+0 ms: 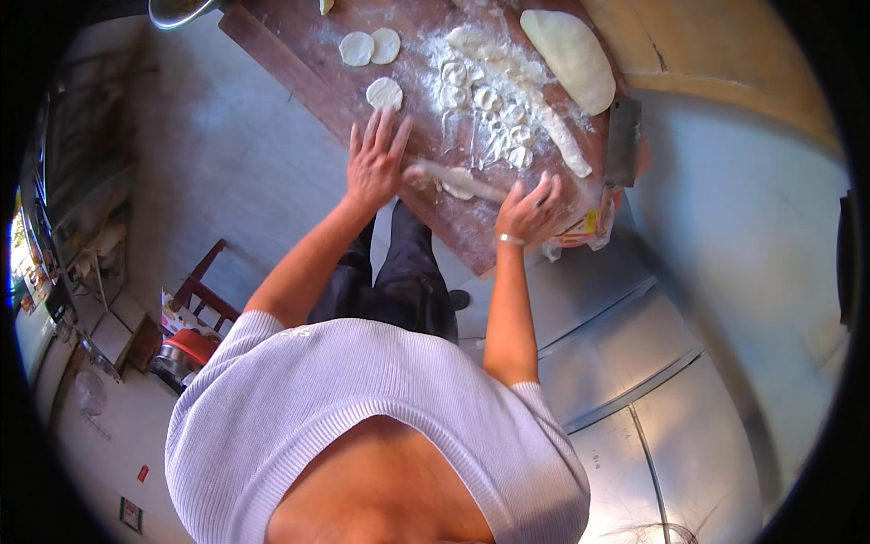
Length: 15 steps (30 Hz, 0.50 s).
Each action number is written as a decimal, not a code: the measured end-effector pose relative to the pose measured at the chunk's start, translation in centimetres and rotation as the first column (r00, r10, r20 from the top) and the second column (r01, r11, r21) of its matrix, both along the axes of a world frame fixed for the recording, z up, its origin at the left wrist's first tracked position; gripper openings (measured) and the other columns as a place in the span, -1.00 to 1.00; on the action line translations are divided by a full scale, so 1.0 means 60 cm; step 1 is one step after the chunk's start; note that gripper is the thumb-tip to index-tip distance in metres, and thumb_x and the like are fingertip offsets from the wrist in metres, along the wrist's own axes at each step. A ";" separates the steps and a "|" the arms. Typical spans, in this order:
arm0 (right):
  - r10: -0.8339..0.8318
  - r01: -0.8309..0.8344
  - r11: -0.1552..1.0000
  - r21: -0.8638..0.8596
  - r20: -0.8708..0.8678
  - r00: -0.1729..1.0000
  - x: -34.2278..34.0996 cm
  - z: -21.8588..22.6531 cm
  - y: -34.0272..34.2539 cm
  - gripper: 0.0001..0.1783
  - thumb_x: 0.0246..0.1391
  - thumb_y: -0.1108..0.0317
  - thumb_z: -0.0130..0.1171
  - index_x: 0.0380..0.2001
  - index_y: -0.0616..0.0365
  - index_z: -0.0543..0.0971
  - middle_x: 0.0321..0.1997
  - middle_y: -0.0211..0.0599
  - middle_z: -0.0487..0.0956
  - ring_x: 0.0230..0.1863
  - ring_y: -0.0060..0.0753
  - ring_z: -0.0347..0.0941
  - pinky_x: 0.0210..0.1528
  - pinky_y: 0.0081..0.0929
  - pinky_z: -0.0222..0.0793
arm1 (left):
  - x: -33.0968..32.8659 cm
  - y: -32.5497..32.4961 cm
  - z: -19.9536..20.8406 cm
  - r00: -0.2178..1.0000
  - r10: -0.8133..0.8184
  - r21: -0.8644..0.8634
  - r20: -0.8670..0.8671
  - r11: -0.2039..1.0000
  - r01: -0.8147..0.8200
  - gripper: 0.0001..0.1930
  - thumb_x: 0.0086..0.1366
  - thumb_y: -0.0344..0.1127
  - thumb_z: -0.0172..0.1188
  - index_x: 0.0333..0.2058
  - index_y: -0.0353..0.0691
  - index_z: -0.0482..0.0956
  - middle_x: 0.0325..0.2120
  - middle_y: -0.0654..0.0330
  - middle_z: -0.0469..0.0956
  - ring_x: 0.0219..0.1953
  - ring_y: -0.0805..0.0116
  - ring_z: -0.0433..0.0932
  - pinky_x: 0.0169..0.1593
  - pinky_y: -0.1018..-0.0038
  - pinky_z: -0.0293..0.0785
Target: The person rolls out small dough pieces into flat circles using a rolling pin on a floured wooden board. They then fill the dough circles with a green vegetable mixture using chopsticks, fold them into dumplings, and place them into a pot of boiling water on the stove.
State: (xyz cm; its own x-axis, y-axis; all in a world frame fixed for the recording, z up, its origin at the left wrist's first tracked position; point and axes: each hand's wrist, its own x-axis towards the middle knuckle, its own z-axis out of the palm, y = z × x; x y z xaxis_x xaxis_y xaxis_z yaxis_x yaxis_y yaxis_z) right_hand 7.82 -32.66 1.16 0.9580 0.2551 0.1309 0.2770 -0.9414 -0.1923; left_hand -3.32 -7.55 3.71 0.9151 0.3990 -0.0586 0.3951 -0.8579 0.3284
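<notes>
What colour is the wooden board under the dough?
Reddish brown, dusted white in places; the wooden board shows best in the head view.

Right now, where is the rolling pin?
In the head view, the rolling pin is between the left hand and the right hand, over a bit of dough near the lower edge of the board.

Rolling pin (488, 189): near side of board (480, 236)
Dough circles (385, 93): left of pieces (488, 99)
Dough rope (564, 140): right of pieces
Slab (571, 59): right of rope
Cleaver (623, 136): right edge
</notes>
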 end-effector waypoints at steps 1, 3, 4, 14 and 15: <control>-0.064 0.063 0.996 0.060 0.017 0.998 0.007 -0.009 0.007 -0.34 0.11 0.10 0.24 0.23 0.10 0.35 0.33 -0.03 0.31 0.30 0.12 0.27 0.23 0.01 0.21 | 0.020 0.005 0.004 0.999 0.007 0.005 0.031 1.000 -0.007 -0.11 0.06 0.17 0.31 0.35 -0.02 0.28 0.40 0.07 0.13 0.42 0.02 0.11 0.39 -0.11 0.01; -0.070 0.072 0.996 0.046 -0.050 0.996 -0.010 -0.018 0.003 -0.32 0.14 0.08 0.18 0.27 0.11 0.33 0.37 -0.04 0.28 0.34 0.12 0.23 0.28 0.05 0.17 | 0.023 0.007 -0.003 1.000 -0.020 0.030 -0.012 0.999 0.020 -0.07 0.06 0.24 0.27 0.35 -0.06 0.27 0.42 0.03 0.09 0.44 -0.02 0.07 0.40 -0.13 -0.03; -0.051 0.052 0.999 0.011 -0.082 0.995 -0.049 -0.020 -0.014 -0.32 0.14 0.09 0.17 0.27 0.12 0.32 0.38 -0.04 0.27 0.35 0.12 0.22 0.29 0.06 0.17 | -0.010 -0.002 -0.011 0.999 -0.035 0.009 -0.027 0.999 0.036 -0.07 0.05 0.25 0.27 0.35 -0.06 0.27 0.42 0.04 0.08 0.44 -0.01 0.06 0.40 -0.13 -0.03; -0.030 0.026 0.998 -0.049 -0.095 0.995 -0.018 0.009 0.007 -0.24 0.17 0.06 0.16 0.34 0.17 0.22 0.43 0.03 0.20 0.40 0.16 0.15 0.33 0.07 0.12 | 0.026 0.016 -0.001 0.999 -0.027 0.043 0.032 0.999 0.026 -0.03 0.04 0.31 0.26 0.38 -0.02 0.23 0.44 0.08 0.06 0.46 0.03 0.04 0.39 -0.17 -0.04; 0.019 -0.025 0.998 -0.061 -0.104 0.994 -0.053 0.005 -0.014 -0.25 0.17 0.07 0.15 0.34 0.18 0.22 0.42 0.02 0.21 0.40 0.16 0.15 0.33 0.07 0.12 | -0.011 0.011 -0.006 0.997 -0.063 0.028 -0.038 0.998 0.065 -0.02 0.03 0.31 0.28 0.37 -0.01 0.23 0.44 0.08 0.06 0.46 0.03 0.04 0.39 -0.17 -0.04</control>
